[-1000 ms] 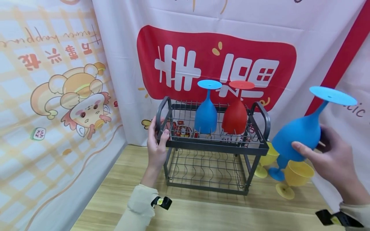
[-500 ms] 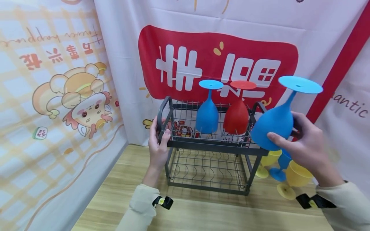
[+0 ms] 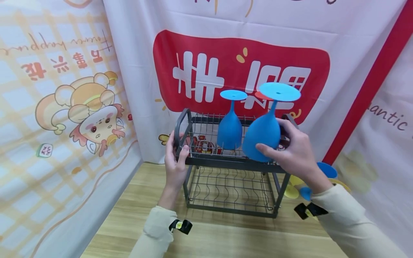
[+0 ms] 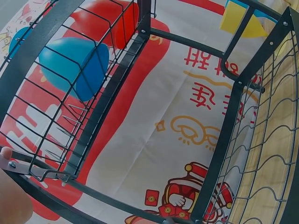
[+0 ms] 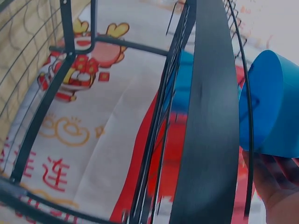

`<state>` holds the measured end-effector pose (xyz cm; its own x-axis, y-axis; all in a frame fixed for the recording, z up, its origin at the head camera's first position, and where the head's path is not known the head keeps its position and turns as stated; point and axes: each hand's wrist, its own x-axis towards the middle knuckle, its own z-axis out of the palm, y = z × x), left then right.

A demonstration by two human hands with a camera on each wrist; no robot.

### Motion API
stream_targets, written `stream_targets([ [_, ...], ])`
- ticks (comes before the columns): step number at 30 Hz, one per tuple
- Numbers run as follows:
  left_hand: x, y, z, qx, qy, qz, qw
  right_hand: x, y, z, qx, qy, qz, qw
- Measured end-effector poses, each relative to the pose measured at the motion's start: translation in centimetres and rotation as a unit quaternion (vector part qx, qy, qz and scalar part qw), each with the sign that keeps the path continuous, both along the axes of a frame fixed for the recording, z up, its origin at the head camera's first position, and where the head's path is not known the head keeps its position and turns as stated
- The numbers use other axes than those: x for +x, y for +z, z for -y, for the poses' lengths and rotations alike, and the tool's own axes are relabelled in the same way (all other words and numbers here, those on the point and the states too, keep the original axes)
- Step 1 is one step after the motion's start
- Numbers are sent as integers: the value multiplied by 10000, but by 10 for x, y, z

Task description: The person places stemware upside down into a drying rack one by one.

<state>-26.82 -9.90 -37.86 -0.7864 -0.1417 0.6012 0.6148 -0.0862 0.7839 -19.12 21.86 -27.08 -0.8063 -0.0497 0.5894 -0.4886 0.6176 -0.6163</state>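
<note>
Holding inverted, tilted blue goblet by its bowl: right hand. Goblet at upper front rail of black rack; contact unclear. Left hand grips rack's left end. Second blue goblet inverted on upper tier.

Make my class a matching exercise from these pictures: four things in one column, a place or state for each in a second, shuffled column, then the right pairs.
Column one
1. Bare left hand
2. Bare right hand
3. Matte red, long-stemmed goblet
4. Black metal two-tier wire rack

Column two
A. Holds a matte blue, long-stemmed goblet with its foot upward
B. Stands on the pale wood-grain tabletop
C. Grips the left end of the rack
D. Sits upside down in the top of the rack

Right pairs
1-C
2-A
3-D
4-B
</note>
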Motion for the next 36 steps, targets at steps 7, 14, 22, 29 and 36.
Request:
stream_targets([
  [7,2,1,2,-78,109,192,9997,-15,6,36,132,281,-79,9995],
  [14,3,0,2,-95,135,229,9996,-30,5,69,-152,590,134,9981],
  [22,1,-1,1,-148,58,192,9997,-39,5,98,-406,523,351,9972],
  [29,2,0,1,-80,-30,137,9999,-47,7,125,-621,533,490,9954],
  [36,3,1,1,-66,-28,156,9999,-56,11,146,-659,446,576,9952],
])
